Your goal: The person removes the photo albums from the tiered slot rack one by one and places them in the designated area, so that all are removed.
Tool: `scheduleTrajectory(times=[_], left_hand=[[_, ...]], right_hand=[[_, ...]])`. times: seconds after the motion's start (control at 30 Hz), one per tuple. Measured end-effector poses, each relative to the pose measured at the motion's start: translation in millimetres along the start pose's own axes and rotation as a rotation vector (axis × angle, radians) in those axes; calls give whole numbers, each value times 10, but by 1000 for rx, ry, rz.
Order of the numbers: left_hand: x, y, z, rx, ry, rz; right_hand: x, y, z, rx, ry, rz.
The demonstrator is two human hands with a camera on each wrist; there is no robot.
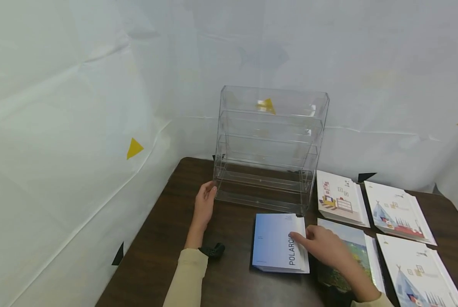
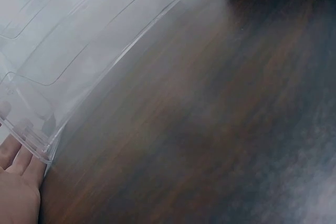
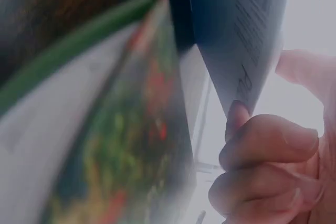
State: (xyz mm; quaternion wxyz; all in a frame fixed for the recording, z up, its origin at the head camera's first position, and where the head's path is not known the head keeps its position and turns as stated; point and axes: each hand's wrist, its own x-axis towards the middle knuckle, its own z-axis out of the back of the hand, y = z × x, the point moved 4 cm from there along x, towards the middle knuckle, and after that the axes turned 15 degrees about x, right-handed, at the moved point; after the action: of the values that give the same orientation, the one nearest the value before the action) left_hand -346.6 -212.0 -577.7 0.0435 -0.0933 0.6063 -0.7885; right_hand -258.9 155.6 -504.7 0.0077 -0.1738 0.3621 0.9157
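A blue-to-white photo album (image 1: 272,245) marked POLAROID lies on the brown table in front of a clear plastic tiered rack (image 1: 265,201). My right hand (image 1: 326,245) pinches the album at its right edge, the thumb over the cover. In the right wrist view, a fingertip (image 3: 238,118) shows under the album's edge and the other fingers are curled. My left hand (image 1: 204,204) touches the rack's lower left corner. Its fingers (image 2: 23,158) lie along the outside of that corner and partly show through the plastic in the left wrist view.
To the right lie several more albums: one with a garden picture (image 1: 357,251), a white one with a furniture drawing (image 1: 336,198), and white ones with a blue tent (image 1: 395,211). White sheeting (image 1: 79,149) hangs behind and left of the table (image 1: 148,260).
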Motion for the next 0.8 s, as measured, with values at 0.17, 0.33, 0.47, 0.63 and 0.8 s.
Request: scheduleTrajectory(times=[0.17,0.33,0.47,0.63,0.8], left_hand=[[-21,5,-4,7,8,0],[-36,6,17,24,-1,9],[-21,14,34,41,1,8],[-16,58,71,45,9,25],[38,102,179,-6,25,56]], right_hand=[[-68,-32,54,-87,-14,-21],[-132,-40,184,-103,-63,1],[-174,-44,356,-2,-168,44],[-212,-109,457,80,-253,78],[-155,-152,447,122,-272,89]])
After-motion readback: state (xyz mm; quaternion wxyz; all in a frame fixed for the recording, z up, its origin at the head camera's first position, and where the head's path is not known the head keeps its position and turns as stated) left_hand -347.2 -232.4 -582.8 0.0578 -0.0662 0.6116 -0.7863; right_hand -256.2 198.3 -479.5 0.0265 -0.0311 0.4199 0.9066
